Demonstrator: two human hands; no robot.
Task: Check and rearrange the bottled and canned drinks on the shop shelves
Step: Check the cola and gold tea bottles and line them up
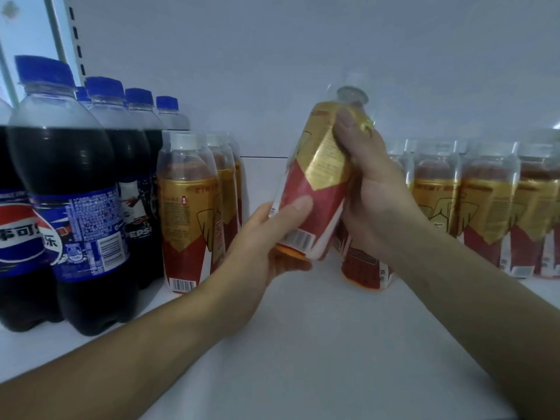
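Both my hands hold one gold-and-red labelled drink bottle point(318, 177) tilted above the white shelf point(303, 344), its white cap pointing up and away. My left hand point(266, 237) grips its base, thumb across the red label. My right hand point(372, 189) grips its upper part, thumb on the gold label. Behind my right wrist another bottle of the same kind point(363, 268) stands on the shelf, partly hidden.
A row of the same gold-and-red bottles point(194, 207) stands at the left of the gap, and more of them point(485, 207) line the right. Dark cola bottles with blue caps point(75, 192) fill the far left. The shelf's white back wall point(303, 71) is close behind.
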